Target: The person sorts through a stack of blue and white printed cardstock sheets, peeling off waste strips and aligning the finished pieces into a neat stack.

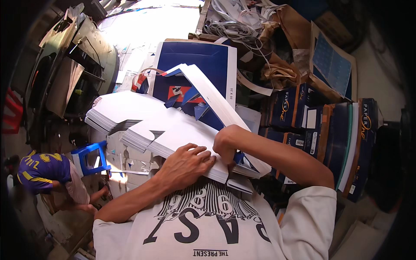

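Note:
A thick stack of white die-cut card sheets lies fanned out before me, resting against my chest. My left hand lies flat on the near edge of the stack, fingers spread and pressing down. My right hand is closed on the stack's right edge, where blue printed sides of the sheets show. A second bundle of white sheets leans tilted behind the right hand.
A large blue and white printed board lies behind the stack. Blue paper-ream boxes are piled at the right. White strapping and brown paper sit at the back. At the lower left are a blue plastic stool and another person.

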Demonstrator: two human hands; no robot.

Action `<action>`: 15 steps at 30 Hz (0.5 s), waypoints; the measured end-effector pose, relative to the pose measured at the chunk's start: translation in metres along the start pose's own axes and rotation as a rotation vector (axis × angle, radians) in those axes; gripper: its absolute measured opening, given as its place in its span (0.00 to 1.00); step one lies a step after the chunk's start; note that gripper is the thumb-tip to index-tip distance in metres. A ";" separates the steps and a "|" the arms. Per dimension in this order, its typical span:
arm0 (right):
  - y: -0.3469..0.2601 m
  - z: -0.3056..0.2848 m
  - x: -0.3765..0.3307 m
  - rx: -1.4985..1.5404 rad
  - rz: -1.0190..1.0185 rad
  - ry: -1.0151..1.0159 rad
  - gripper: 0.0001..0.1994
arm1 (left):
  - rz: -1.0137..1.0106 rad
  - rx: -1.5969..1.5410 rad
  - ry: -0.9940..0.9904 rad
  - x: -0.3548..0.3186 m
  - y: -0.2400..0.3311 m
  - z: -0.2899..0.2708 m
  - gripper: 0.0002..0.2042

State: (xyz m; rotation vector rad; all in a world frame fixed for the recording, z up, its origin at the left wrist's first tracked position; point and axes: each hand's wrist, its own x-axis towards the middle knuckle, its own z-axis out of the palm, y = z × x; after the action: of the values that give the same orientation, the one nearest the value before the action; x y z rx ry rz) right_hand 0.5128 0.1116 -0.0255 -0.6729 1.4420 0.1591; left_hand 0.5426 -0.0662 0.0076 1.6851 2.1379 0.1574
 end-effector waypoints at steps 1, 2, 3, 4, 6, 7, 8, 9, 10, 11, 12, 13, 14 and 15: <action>-0.002 -0.002 0.005 -0.027 0.012 -0.050 0.28 | 0.022 0.025 0.015 0.000 -0.001 0.000 0.20; 0.001 0.002 0.007 0.006 -0.021 -0.012 0.27 | 0.017 0.022 0.013 -0.001 -0.001 0.000 0.20; -0.003 0.005 0.002 -0.008 -0.026 -0.017 0.27 | -0.036 -0.023 -0.021 -0.005 0.000 0.000 0.19; -0.006 0.011 -0.007 0.027 -0.038 0.062 0.26 | -0.086 -0.070 -0.050 -0.004 0.000 0.000 0.18; 0.013 0.032 0.010 0.085 -0.144 0.097 0.29 | -0.117 -0.125 -0.122 0.003 0.002 -0.012 0.18; 0.021 0.036 0.016 0.074 -0.155 0.087 0.29 | -0.165 -0.179 -0.203 0.003 0.003 -0.016 0.17; 0.029 0.040 0.020 0.145 -0.280 0.109 0.31 | -0.178 -0.191 -0.207 0.004 0.003 -0.018 0.17; 0.035 0.041 0.022 0.223 -0.403 0.132 0.33 | -0.161 -0.179 -0.234 0.005 0.001 -0.020 0.17; 0.040 0.041 0.022 0.305 -0.511 0.120 0.35 | -0.144 -0.166 -0.262 0.004 0.000 -0.020 0.16; 0.042 0.043 0.026 0.304 -0.518 0.112 0.35 | -0.148 -0.174 -0.266 0.003 -0.001 -0.018 0.16; 0.041 0.043 0.026 0.363 -0.561 0.122 0.35 | -0.136 -0.175 -0.250 0.003 -0.002 -0.016 0.16; 0.040 0.043 0.025 0.423 -0.603 0.132 0.35 | -0.122 -0.175 -0.234 0.003 -0.003 -0.014 0.15; 0.037 0.045 0.022 0.416 -0.557 0.169 0.29 | -0.123 -0.181 -0.237 0.003 -0.004 -0.014 0.15; 0.029 0.046 0.014 0.420 -0.562 0.163 0.29 | -0.118 -0.178 -0.245 0.005 -0.004 -0.016 0.14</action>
State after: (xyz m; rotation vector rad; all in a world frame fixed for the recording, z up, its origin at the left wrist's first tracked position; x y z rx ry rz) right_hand 0.5404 0.1544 -0.0491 -0.7233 1.3289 -0.6325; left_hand 0.5316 -0.0597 0.0197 1.3972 1.9712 0.0978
